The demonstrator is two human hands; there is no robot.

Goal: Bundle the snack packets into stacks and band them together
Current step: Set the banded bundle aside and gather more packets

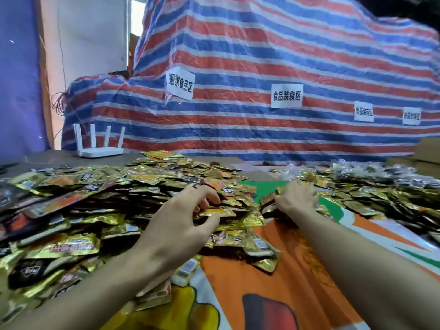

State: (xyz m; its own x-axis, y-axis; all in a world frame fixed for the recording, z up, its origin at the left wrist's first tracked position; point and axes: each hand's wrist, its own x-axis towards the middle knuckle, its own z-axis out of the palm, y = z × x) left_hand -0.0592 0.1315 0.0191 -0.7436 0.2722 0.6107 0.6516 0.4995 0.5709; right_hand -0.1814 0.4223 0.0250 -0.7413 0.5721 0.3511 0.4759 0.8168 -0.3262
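Along the right edge of the worktop (59, 157) stand brown cardboard boxes (427, 151); what they hold cannot be seen.

A printed cloth (285, 270) in orange, green, white and yellow covers the near part of the worktop, with bare grey surface at the far left. On it lies a big heap of snack packets (95, 198), gold, black and orange, filling the left half. A flatter spread of packets (369, 194) runs off to the right, mixed with clear wrappers at the back. A white router (100, 148) sits on the far left of the worktop, behind the heap. A striped tarp (262, 55) in red, blue and white rises as a wall behind, and a purple sheet (16, 79) hangs at the far left.

The left hand (181, 217) is at the right edge of the big heap, thumb and curled fingers pinching one gold packet (217, 211). The right hand (297, 198) is between the two heaps, fingers curled down around a small clutch of packets (269, 203), partly hidden.

Counted: two hands, two heaps, one router with four antennas, and four paper labels (180, 83) on the tarp. The packets are too many to count.
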